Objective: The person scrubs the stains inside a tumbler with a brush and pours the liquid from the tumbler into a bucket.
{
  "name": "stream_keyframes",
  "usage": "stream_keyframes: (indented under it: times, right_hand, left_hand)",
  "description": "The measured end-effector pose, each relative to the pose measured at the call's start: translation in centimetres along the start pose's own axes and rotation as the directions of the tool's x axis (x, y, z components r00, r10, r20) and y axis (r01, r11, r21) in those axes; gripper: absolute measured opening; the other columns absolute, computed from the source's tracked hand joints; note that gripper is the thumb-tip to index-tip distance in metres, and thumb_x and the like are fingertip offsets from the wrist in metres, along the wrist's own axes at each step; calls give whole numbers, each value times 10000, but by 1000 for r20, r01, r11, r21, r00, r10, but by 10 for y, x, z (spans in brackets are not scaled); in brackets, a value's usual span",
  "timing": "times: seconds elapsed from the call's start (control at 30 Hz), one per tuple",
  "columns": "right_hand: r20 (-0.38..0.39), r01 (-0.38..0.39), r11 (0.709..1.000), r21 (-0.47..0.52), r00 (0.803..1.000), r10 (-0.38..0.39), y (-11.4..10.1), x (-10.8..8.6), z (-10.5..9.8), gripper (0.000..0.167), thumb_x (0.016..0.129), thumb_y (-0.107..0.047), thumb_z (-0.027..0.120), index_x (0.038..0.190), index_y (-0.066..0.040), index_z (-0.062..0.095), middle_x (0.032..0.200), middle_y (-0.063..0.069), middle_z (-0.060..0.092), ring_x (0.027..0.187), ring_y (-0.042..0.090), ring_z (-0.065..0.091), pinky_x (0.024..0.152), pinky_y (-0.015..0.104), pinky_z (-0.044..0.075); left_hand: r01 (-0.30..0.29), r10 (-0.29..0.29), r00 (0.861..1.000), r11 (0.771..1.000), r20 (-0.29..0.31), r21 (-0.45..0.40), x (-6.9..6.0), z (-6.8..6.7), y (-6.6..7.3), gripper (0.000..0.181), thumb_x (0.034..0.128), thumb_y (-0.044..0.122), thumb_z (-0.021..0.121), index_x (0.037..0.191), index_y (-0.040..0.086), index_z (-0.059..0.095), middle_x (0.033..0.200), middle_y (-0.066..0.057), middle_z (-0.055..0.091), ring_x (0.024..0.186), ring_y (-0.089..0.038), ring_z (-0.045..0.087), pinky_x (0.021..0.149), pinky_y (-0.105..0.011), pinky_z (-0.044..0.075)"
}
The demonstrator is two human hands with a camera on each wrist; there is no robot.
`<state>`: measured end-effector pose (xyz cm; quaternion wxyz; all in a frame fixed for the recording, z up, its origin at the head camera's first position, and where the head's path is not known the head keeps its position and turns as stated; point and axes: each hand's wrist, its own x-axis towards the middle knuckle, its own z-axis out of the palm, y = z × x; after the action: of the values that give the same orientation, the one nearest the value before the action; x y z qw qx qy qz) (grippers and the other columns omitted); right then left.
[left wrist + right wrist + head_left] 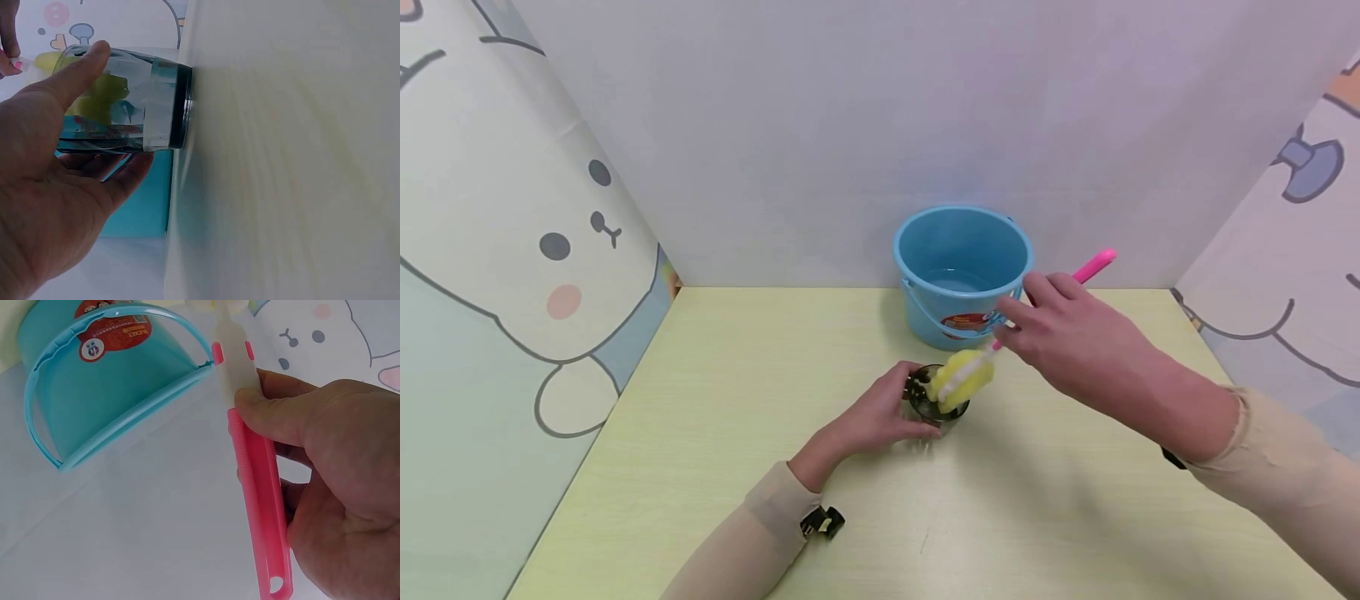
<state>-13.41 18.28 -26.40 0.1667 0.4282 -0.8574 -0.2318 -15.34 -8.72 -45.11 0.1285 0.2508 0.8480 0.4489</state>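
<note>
A dark-tinted clear glass [951, 417] stands upright on the table, its base on the surface in the left wrist view [165, 106]. My left hand [880, 412] grips its side, thumb on the near side and fingers round the far side. My right hand [1078, 346] holds the pink and white handle [259, 475] of a brush between thumb and fingers. The brush's yellow sponge head [964, 379] slants down into the mouth of the glass. Through the glass wall, part of the yellow sponge [103, 100] shows inside.
Behind the glass, a blue bucket [928, 304] with a lowered handle and a red label stands near the back edge of the pale wooden table [760, 350]. A little clear liquid seems to lie in it. Cartoon-printed sheets [490, 208] flank the table on both sides.
</note>
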Motion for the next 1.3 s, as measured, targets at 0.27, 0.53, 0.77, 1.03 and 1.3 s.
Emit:
stream_keyframes:
  times: [0.27, 0.53, 0.77, 1.03, 1.3]
  right_hand:
    - [54, -8, 997, 79, 999, 4, 3, -3, -4, 684, 610, -128, 1049, 1242, -186, 795, 1209, 126, 629, 988, 358, 508, 836, 469, 464]
    - [60, -14, 986, 168, 998, 4, 5, -5, -2, 602, 660, -85, 1012, 1217, -203, 815, 1090, 84, 625, 943, 319, 488, 792, 441, 432]
    - [22, 8, 977, 211, 1000, -13, 3, -3, 3, 590, 672, -82, 1007, 1216, -196, 808, 1090, 77, 623, 960, 308, 486, 774, 424, 419]
    - [-27, 10, 967, 256, 1000, -3, -1, 0, 12, 615, 663, -85, 1014, 1233, -174, 799, 1236, 113, 643, 1043, 341, 522, 817, 451, 452]
    - [-75, -6, 961, 275, 997, 28, -5, 3, 24, 615, 669, -64, 1010, 1238, -167, 801, 1261, 124, 634, 1021, 337, 525, 824, 451, 446]
  left_hand:
    - [7, -7, 1000, 1000, 3, -8, -1, 0, 1, 879, 817, 319, 958, 1483, 101, 427, 1414, -24, 556, 1310, -180, 535, 1134, -386, 458]
    - [1, -1, 1000, 1000, -4, -11, 0, 0, 0, 877, 812, 304, 963, 1476, 92, 431, 1401, -38, 561, 1293, -183, 541, 1122, -390, 467]
    - [6, -6, 1000, 1000, -6, -8, 0, 1, 1, 883, 809, 311, 965, 1477, 90, 431, 1401, -34, 561, 1298, -183, 537, 1135, -391, 459]
    - [-1, 1, 1000, 1000, -6, -6, -1, 1, 1, 873, 816, 318, 959, 1473, 92, 431, 1405, -23, 562, 1302, -176, 543, 1141, -376, 454]
    - [-14, 14, 1000, 1000, -3, -14, 0, 0, 0, 883, 809, 302, 966, 1477, 91, 429, 1405, -19, 570, 1280, -160, 558, 1136, -362, 457]
